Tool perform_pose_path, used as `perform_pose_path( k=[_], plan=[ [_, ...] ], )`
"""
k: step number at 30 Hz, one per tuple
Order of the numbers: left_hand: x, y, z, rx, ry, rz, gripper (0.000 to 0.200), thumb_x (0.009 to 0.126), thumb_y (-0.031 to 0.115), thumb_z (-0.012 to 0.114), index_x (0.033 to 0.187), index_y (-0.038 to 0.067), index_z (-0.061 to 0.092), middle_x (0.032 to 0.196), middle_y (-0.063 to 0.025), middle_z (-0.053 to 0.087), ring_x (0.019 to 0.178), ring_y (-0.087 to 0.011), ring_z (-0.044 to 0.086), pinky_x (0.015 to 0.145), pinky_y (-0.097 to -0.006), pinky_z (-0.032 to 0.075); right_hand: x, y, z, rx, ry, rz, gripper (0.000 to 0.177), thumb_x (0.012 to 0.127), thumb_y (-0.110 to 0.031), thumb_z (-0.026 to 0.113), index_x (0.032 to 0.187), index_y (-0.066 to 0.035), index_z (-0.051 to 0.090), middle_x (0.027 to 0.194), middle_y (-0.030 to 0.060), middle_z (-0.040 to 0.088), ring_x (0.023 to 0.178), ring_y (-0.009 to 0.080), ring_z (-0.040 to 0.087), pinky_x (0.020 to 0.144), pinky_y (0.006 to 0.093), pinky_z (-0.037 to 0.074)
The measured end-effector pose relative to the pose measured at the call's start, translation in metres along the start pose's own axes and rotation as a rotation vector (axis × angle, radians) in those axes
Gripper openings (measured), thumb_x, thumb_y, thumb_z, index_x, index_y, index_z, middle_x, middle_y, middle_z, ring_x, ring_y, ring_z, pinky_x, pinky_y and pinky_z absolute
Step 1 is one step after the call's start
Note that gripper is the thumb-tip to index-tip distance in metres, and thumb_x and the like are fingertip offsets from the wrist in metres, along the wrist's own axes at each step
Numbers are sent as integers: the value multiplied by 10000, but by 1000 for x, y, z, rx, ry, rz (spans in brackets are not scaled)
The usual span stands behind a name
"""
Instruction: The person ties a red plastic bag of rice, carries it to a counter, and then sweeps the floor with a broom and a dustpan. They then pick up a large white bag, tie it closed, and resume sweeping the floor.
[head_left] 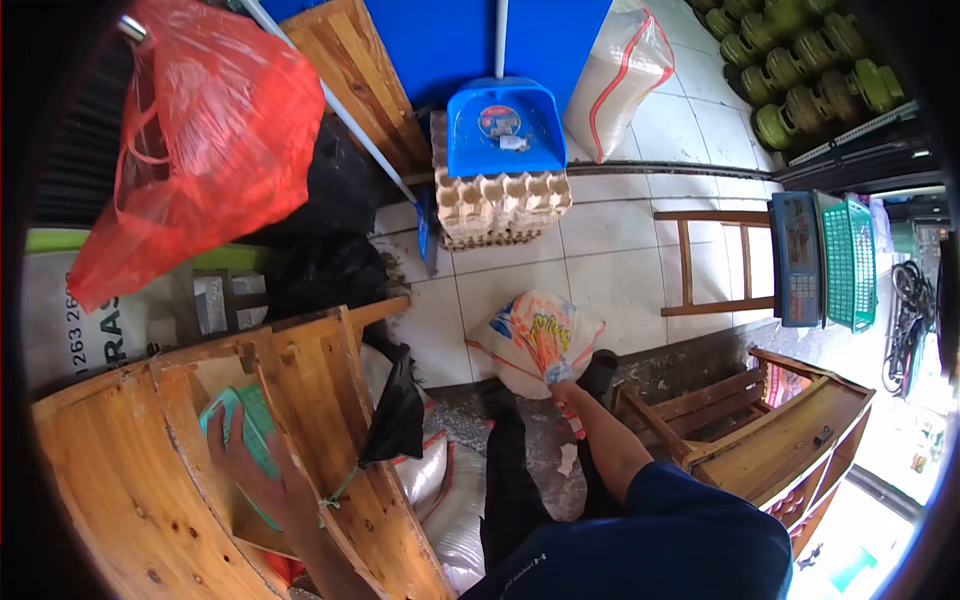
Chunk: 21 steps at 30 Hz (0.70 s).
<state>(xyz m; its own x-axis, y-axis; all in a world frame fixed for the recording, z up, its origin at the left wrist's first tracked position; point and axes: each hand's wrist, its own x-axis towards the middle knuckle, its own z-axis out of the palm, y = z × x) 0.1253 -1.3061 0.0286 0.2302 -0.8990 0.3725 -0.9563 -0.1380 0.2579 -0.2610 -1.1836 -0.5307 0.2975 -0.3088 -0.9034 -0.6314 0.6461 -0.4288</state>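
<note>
My right hand (563,388) is closed round the gathered neck of a white sack (535,335) with orange, yellow and blue print, low over the tiles near my feet. At the left, my left hand (250,465) reaches into an open compartment of a wooden counter (120,460), its fingers spread over a green plastic object (262,425). Whether those fingers touch it I cannot tell. A black plastic bag (395,415) hangs from the counter's edge beside my left forearm.
A blue dustpan (507,150) rests on stacked egg trays (505,205). A red bag (215,130) hangs upper left. At the right are a scale (798,260), a green basket (850,262) and a wooden cabinet (780,450). Full sacks (455,520) stand near my legs.
</note>
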Motion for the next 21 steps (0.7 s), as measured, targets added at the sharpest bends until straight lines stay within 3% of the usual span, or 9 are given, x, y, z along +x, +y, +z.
perform_pose_path(
  k=[1,3,4,6,10,13,16,21],
  plan=[
    [13,-9,10,107,-127,-4,418,857,261,478,1174,-10,455,1282,-220,351,1218,-379,295,1004,-482,230,14,16,-2,48,-91,-45,192,811,-165,449,683,-36,510,573,82,503,436,223,458,419,415,410],
    [29,-35,45,155,-175,44,442,837,254,505,1199,9,440,1305,-216,315,1237,-376,263,1013,-481,211,-33,-43,-9,359,-54,362,241,846,-185,423,693,-21,510,582,94,513,420,244,456,422,414,419],
    [36,-42,64,203,-221,85,473,818,246,531,1224,28,425,1329,-212,279,1256,-374,232,1021,-479,193,-48,-66,-16,359,-43,351,241,846,-185,423,693,-21,510,582,94,513,420,244,456,422,414,419],
    [48,-43,90,193,-170,61,463,794,229,555,1198,32,443,1309,-203,313,1251,-380,243,1020,-482,196,-68,-82,-24,691,-112,663,238,843,-188,437,694,-20,515,581,95,511,418,238,461,414,410,418],
    [62,-56,108,205,-140,41,390,738,172,599,1087,40,487,1238,-183,407,1229,-395,279,1014,-492,211,-4,-13,-2,895,-248,527,221,824,-162,467,643,-47,523,586,93,527,483,239,542,464,425,456],
    [66,-54,106,201,-146,20,312,739,143,589,1017,41,493,1193,-177,446,1214,-399,299,1005,-494,231,0,-9,-7,251,-44,269,158,760,-118,508,658,-37,597,660,127,595,631,261,622,554,429,491],
    [69,-61,107,233,-164,45,284,750,129,574,1009,45,495,1194,-171,442,1213,-398,299,1003,-499,236,-50,-98,-65,-286,-113,202,144,744,-111,512,675,-33,610,679,135,604,655,267,626,570,424,494],
    [70,-64,107,274,-162,16,279,765,138,563,1022,60,487,1205,-164,426,1219,-388,293,1013,-498,224,-95,-126,-139,-933,-288,16,136,719,-100,520,703,-26,633,712,148,620,695,278,633,597,416,498]
  ],
)
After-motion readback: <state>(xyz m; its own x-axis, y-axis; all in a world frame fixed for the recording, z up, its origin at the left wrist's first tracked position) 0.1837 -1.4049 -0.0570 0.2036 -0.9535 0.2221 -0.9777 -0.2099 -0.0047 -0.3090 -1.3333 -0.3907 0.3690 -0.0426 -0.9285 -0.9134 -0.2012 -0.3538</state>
